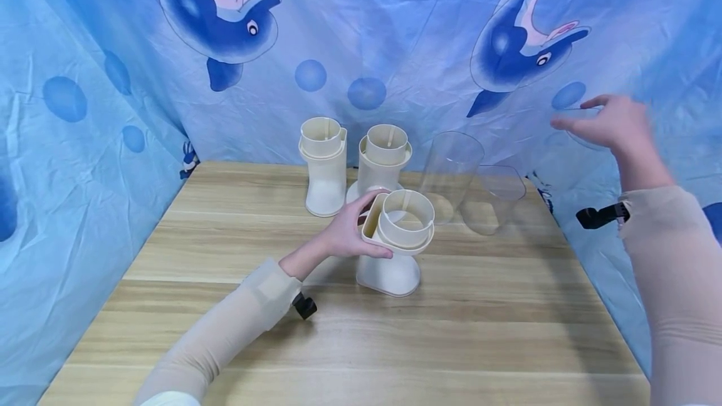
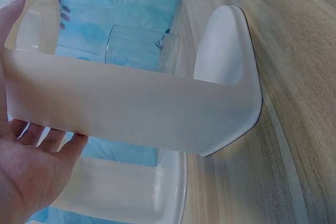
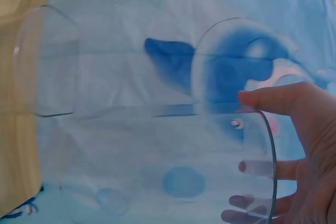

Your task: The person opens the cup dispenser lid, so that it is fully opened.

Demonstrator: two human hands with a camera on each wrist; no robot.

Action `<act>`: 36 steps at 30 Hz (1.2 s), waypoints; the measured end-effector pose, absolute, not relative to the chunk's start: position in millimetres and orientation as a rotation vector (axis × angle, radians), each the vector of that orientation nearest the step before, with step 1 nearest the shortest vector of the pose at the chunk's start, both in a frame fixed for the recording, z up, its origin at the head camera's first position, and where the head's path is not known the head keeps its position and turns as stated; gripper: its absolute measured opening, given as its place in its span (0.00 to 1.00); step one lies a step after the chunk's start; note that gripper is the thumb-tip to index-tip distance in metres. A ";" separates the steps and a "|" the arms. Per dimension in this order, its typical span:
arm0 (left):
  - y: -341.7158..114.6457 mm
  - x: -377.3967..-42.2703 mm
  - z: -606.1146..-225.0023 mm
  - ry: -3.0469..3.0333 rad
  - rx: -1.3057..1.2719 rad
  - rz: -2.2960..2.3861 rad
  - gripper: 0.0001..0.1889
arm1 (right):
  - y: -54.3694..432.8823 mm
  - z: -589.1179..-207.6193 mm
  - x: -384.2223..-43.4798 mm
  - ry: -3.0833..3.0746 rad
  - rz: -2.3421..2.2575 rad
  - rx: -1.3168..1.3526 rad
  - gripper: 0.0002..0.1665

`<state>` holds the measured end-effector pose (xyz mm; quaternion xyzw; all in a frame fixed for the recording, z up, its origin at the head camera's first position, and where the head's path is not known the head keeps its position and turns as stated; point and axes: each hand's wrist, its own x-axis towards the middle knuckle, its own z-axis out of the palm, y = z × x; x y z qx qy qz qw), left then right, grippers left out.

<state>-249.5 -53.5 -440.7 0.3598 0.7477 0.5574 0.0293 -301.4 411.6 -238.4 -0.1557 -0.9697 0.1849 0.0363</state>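
Note:
My left hand (image 1: 351, 230) grips the upper part of a white plastic stand (image 1: 393, 274), which has a round collar at the top and a flat foot. The stand is upright on the table, and in the left wrist view its column (image 2: 115, 100) runs down to the foot. At the right, my right hand (image 1: 617, 121) holds a clear cylinder by its rim, raised beside the table's right side. In the right wrist view the thumb is at the rim of this clear cylinder (image 3: 131, 156), and the other fingers show through its wall.
Behind the held stand are a white stand (image 1: 327, 183) at the left and another white stand (image 1: 376, 174), partly hidden. Two clear cylinders (image 1: 451, 168) stand close together at the back right of the wooden table (image 1: 361, 343). A blue dolphin-print curtain (image 1: 366, 30) surrounds the table.

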 end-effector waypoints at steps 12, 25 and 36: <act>-53.9 -250.5 -442.6 2.285 1.147 1.715 0.55 | 433.2 -298.5 -318.3 -3.034 0.538 -0.437 0.73; -54.4 -249.7 -443.6 2.297 1.137 1.714 0.56 | 435.5 -345.5 -330.7 -3.087 0.617 -0.384 0.70; -53.5 -249.0 -441.8 2.275 1.111 1.727 0.57 | 442.3 -369.9 -334.4 -3.098 0.699 -0.350 0.71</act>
